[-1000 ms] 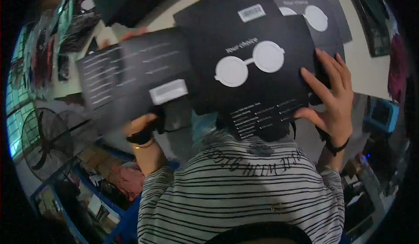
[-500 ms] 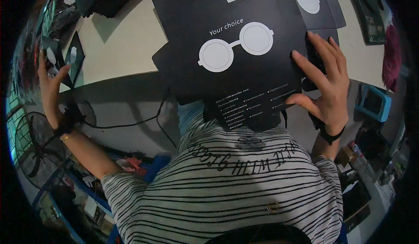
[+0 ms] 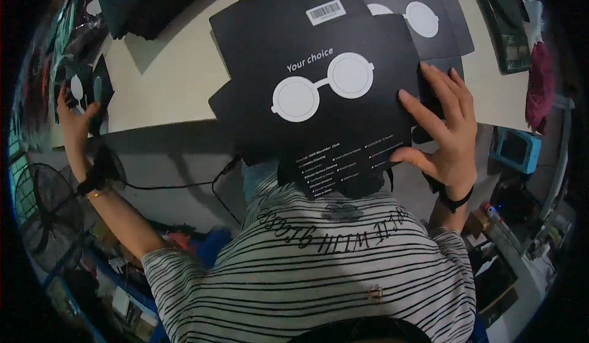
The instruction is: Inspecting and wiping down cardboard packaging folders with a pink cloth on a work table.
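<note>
Cardboard sheet (image 3: 343, 116) under a spread right hand (image 3: 448, 131)

The view looks down past a striped shirt (image 3: 307, 269) at a pale work surface (image 3: 159, 73). The black sheet sits in the middle, slightly turned, its near part overhanging the front edge toward the person's body. White spectacles are printed across it, with small lettering lower down. A white barcode label (image 3: 326, 12) shows above, perhaps on another layer; overlapping layers make this hard to tell.

The right hand's fingers are fanned apart along the sheet's right side, thumb near its lower corner. This grip is spread, not clenched; it probably steadies the overhanging cardboard against slipping.

The left hand (image 3: 76, 119) extends far out to the surface's left edge, beside a small dark piece (image 3: 101, 91). Its thumb and fingers stand apart; whether they touch anything is unclear.

A second black sheet (image 3: 432, 45) with matching spectacles lies partly beneath, at upper right. More dark pieces (image 3: 159, 6) are heaped at upper left, well apart from the middle sheet, likely so that they do not crowd it. Beyond the right edge hangs a maroon cloth (image 3: 540, 91).
</note>
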A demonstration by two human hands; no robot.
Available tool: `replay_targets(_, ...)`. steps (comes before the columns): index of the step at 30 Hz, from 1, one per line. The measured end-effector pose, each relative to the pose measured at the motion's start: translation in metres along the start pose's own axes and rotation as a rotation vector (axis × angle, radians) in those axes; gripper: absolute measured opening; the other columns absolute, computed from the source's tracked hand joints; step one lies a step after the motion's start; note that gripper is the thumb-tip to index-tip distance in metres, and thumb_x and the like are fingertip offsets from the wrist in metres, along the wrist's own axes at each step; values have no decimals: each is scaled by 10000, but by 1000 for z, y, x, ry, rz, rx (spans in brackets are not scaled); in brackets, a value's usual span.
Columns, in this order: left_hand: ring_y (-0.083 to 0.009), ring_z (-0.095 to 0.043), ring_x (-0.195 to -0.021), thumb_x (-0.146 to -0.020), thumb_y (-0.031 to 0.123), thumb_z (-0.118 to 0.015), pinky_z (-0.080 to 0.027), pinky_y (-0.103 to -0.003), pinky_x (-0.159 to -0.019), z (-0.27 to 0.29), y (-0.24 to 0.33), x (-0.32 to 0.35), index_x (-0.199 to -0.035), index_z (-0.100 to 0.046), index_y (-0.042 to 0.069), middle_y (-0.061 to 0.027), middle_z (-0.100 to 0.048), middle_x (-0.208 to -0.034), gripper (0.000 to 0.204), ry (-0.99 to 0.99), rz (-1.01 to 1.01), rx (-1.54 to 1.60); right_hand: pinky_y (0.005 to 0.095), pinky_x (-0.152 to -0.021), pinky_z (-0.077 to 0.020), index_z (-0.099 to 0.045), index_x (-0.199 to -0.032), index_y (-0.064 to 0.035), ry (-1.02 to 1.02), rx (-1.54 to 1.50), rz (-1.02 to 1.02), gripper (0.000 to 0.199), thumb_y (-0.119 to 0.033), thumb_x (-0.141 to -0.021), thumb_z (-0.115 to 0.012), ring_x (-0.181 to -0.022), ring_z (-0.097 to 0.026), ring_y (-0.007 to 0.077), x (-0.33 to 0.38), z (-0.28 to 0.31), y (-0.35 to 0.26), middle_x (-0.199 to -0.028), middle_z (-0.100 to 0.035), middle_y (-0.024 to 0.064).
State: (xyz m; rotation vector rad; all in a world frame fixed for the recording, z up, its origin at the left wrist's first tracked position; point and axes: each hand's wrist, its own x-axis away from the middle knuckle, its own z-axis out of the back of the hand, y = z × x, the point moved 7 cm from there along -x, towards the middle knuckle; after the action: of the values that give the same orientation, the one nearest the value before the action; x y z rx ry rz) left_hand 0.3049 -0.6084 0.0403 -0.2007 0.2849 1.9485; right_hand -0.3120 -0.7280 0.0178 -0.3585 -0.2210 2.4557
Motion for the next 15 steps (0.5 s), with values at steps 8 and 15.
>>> replay_targets(8,-264,-440,-1227,-525,129,-829,-338,-366,-1050,-11,13,22,-1412,-389,63,-131,-469,-1356,993,-356,98,169,534,-1037,-328,-629,-1211,-205,-10,-12,-10,698,-576,-624,-699,-1198,-487,353,-3,0,1,-1348,-488,180)
replay_targets(15,-258,-383,-1317,-569,101,-787,-276,-358,-1095,-14,39,21,-1414,-381,40,-128,-447,-1401,939,-369,41,256,535,-1040,-325,-636,-1202,-201,5,-22,-4,694,-570,-618,-702,-1198,-488,353,-2,1,0,-1350,-490,178)
